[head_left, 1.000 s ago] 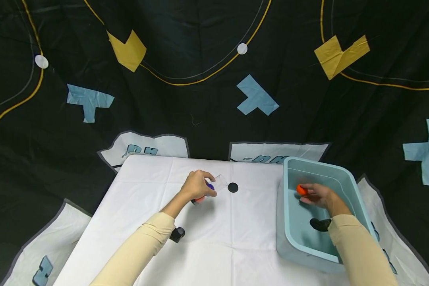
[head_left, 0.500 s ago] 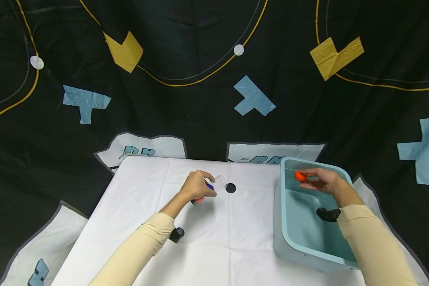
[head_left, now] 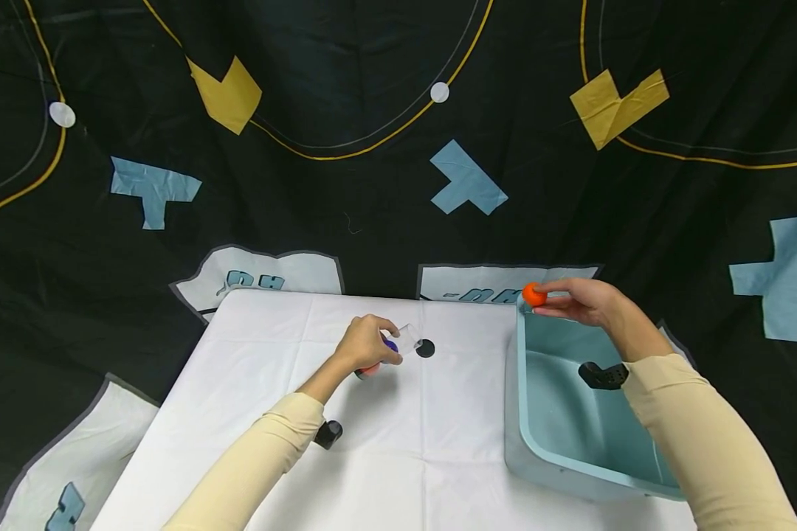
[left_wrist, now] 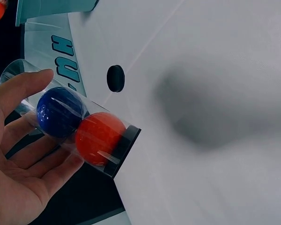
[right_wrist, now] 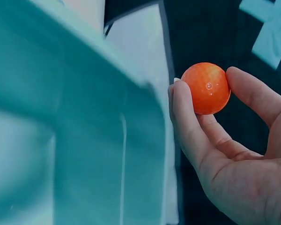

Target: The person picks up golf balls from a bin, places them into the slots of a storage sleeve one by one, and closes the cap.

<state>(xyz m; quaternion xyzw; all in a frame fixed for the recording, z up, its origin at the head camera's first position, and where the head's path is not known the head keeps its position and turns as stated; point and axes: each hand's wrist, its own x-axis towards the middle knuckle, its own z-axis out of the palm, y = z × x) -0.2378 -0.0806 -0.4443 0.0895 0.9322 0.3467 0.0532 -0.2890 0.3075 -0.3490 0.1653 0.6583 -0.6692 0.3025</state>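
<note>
My left hand (head_left: 368, 344) grips a clear plastic tube (head_left: 409, 338) above the white table. Inside the tube, the left wrist view shows a blue ball (left_wrist: 61, 112) and a red-orange ball (left_wrist: 100, 138), which lies against a black cap (left_wrist: 123, 151) at one end. The tube's other end looks uncapped and tilts away past my thumb. My right hand (head_left: 581, 301) pinches an orange ball (right_wrist: 206, 88) between thumb and fingers, at the far left corner of the light blue bin (head_left: 523, 383). No other ball shows in the bin's visible part.
A loose black round cap (head_left: 425, 348) lies on the white table (head_left: 398, 413) just right of the tube. Black wrist camera mounts (head_left: 328, 434) sit under each forearm. The bin's raised walls stand at the table's right side, before a black curtain (head_left: 345, 228).
My right hand has lifted the orange ball from inside the bin up to its far left rim, moving away and leftward. The left hand and tube have stayed nearly still.
</note>
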